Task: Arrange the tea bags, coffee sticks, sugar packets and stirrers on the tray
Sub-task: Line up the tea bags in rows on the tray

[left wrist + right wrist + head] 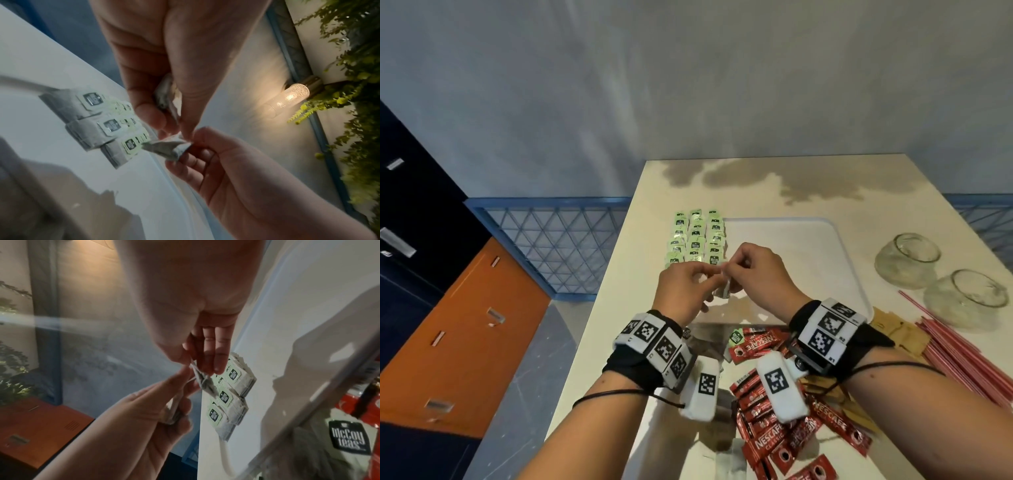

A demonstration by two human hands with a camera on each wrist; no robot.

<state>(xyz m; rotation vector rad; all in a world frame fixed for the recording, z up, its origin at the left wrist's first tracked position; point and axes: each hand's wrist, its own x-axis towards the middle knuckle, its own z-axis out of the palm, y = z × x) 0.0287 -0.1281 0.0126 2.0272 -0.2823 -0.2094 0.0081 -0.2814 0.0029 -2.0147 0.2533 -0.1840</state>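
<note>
Cream table (808, 202): white tray (822, 240), tea bag rows (697, 240) along its left edge, coffee sticks (774, 428) near, stirrers (955, 346) right. Left hand (685, 287) and right hand (760, 274) meet above the tray. Left wrist: left fingers (152, 113) clamp several bags. Right wrist: right fingertips (218, 363) pinch one tea bag (202, 379).

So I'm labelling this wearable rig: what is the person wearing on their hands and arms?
Both forearms are bare, with no sleeves or gloves. The left hand and right hand each have a black wrist wrap carrying white blocks printed with black square tag markers, plus a white tagged box below. A thin black cord runs along each forearm.
</note>
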